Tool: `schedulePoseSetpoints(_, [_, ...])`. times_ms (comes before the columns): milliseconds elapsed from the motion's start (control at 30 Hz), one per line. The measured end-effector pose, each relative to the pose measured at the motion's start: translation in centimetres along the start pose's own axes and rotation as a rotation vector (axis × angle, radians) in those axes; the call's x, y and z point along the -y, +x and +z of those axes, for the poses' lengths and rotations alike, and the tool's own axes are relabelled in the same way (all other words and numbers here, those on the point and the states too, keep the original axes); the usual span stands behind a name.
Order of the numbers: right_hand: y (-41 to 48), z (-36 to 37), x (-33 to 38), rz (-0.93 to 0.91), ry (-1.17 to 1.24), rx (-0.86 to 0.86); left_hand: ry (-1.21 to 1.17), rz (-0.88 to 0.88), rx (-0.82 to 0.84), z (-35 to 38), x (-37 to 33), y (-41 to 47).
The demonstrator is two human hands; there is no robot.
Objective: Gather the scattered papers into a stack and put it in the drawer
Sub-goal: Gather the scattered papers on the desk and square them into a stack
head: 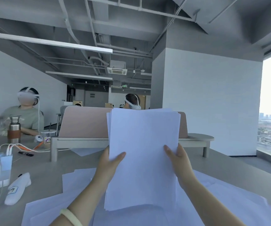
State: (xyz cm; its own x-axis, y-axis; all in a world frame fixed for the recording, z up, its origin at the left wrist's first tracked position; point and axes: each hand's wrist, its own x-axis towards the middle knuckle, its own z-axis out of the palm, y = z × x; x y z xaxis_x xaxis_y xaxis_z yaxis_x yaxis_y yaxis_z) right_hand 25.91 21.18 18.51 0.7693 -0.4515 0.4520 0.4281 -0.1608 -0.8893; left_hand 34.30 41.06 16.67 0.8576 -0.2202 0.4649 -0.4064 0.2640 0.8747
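**Half a stack in hand, the rest all over the desk**

Head view: both hands are holding the paper stack (142, 157) upright, dead centre of the frame. The left hand (110, 162) is pinching its 9 o'clock edge, thumb on the front and fingers behind. The right hand (178, 162) is doing the same at 3 o'clock. I can't tell if the bottom edge is touching the desk (50, 168) or hanging just above it.

Loose sheets (76, 181) are lying flat at 4, 6 and 8 o'clock of the stack. One more sheet (84, 151) is poking out from under the desk shelf (82, 141) at 10 o'clock. The drawer isn't showing anywhere.

What I'd be worrying about: the top edges aren't lining up, with sheets sticking out at 11 and 1 o'clock. So if one hand is letting go to grab more, the middle pages could be sliding out of that thin edge pinch. Also, reaching for the 10 o'clock sheet means going near the cup (47, 136) and the cables (25, 147), so a knock-over seems possible.
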Motion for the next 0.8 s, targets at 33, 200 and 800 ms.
schedulePoseSetpoints(33, [0.3, -0.1, 0.5, 0.003, 0.013, 0.013, 0.000, 0.007, -0.004, 0.1, -0.5, 0.2])
schedulePoseSetpoints(200, [2.0, -1.0, 4.1, -0.267, -0.156, 0.004, 0.044, 0.002, 0.033, -1.0, -1.4, 0.9])
schedulePoseSetpoints(800, [-0.1, -0.8, -3.1, 0.174, -0.070, 0.125, 0.100, -0.208, 0.053, -1.0, 0.6, -1.7])
